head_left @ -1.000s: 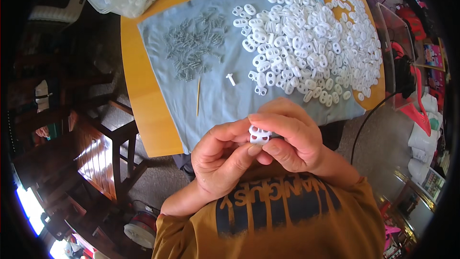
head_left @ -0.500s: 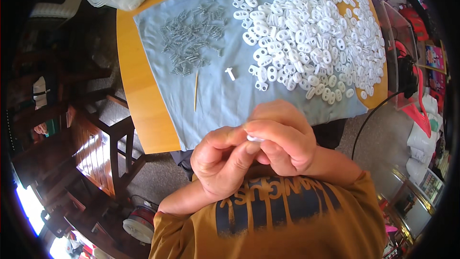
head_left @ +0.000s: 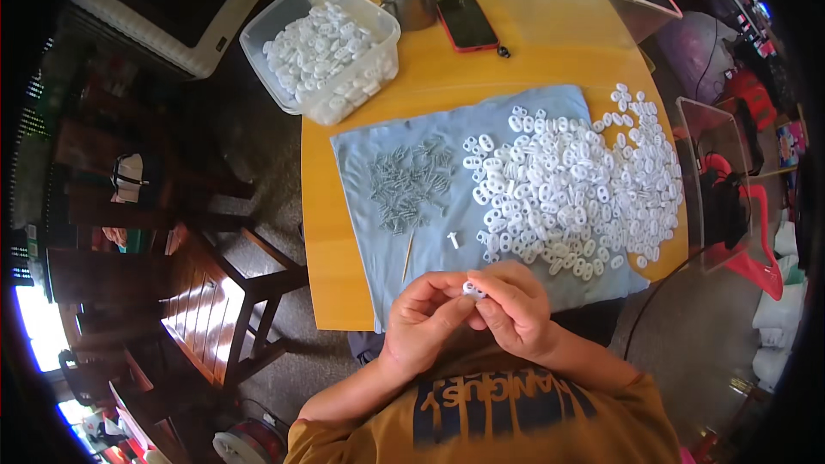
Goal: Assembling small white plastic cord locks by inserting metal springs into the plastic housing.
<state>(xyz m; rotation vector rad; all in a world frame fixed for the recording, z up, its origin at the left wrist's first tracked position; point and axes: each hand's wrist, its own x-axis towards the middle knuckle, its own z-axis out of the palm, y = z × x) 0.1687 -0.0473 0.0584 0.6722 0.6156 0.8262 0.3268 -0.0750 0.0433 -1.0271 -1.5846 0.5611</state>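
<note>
A small white two-holed plastic piece is pinched between the fingertips of my left hand and my right hand, just off the near edge of the blue cloth. Both hands are closed on it, and their fingers partly cover it. Beyond them, on the cloth's right half, lies a big heap of similar white oval pieces. Several small metal springs are spread over the left half. Between my hands and the springs are a thin wooden stick and a white T-shaped plastic part.
A clear plastic tub of white pieces stands at the table's far left. A metal mug and a dark phone with a red edge are beside it. A wooden chair stands left of the wooden table.
The view has shifted, bringing the tub, mug and phone into sight. Both hands still hold the white piece, and its holed face now shows more plainly.
</note>
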